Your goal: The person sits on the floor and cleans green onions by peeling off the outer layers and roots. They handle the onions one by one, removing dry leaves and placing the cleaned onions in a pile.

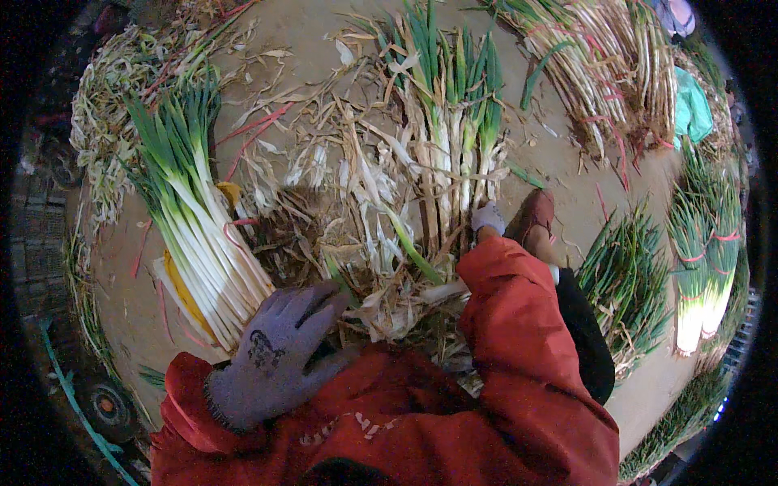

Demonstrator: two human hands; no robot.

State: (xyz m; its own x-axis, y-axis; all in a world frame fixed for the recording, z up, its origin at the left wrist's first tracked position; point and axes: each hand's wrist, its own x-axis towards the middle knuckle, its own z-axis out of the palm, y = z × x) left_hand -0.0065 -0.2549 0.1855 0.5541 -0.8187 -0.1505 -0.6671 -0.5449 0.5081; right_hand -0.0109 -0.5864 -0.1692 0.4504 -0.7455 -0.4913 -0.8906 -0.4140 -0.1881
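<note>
My left hand (282, 355), in a grey knit glove with a dark print on its back, is held in front of my body. Its fingers are spread, with nothing seen in them. Just beyond it lies a bundle of peeled green onions (194, 212), white stalks towards me and green tops pointing away. My right hand (488, 217), also gloved, reaches down to the lower ends of unpeeled green onions (453, 146) covered in dry brown skins. Its fingers are mostly hidden, so I cannot tell whether they grip a stalk. Dry peelings (389, 304) lie between the hands.
Red ties (261, 124) lie across the floor. A yellow strip (182, 291) shows under the peeled bundle. My brown shoe (535, 212) is beside my right hand. Tied onions (608, 79), loose green onions (629, 291) and upright-looking tied bundles (693, 291) are at right; a peelings heap (112, 115) is at left.
</note>
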